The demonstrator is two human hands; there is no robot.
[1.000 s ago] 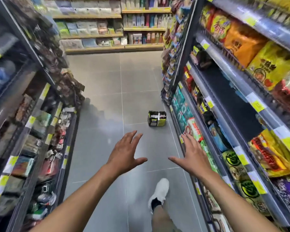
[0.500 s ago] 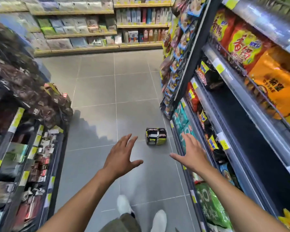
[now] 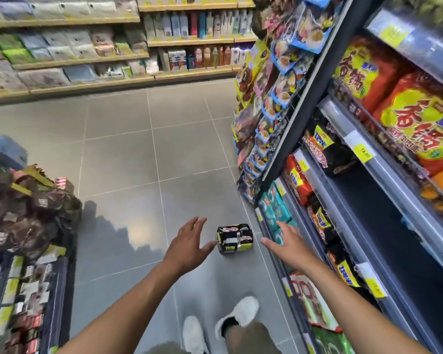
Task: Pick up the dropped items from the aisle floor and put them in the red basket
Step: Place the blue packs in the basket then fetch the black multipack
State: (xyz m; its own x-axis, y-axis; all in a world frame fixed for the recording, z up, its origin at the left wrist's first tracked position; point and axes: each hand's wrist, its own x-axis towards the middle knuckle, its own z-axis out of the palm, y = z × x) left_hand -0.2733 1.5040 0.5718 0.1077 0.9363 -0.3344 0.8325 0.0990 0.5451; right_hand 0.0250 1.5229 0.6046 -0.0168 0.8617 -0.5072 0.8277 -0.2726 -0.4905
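Shoes (image 3: 241,315) stand on the aisle floor (image 3: 118,159). Ahead of them, left hand (image 3: 187,245) and right hand (image 3: 289,245) are both spread, fingers straight, holding nothing. Dropped pack (image 3: 234,238) lies on the floor between the hands, long axis crosswise; the left thumb appears nearer. Right-side shelf (image 3: 394,180) stands just beside the pack. Red basket: not in view.
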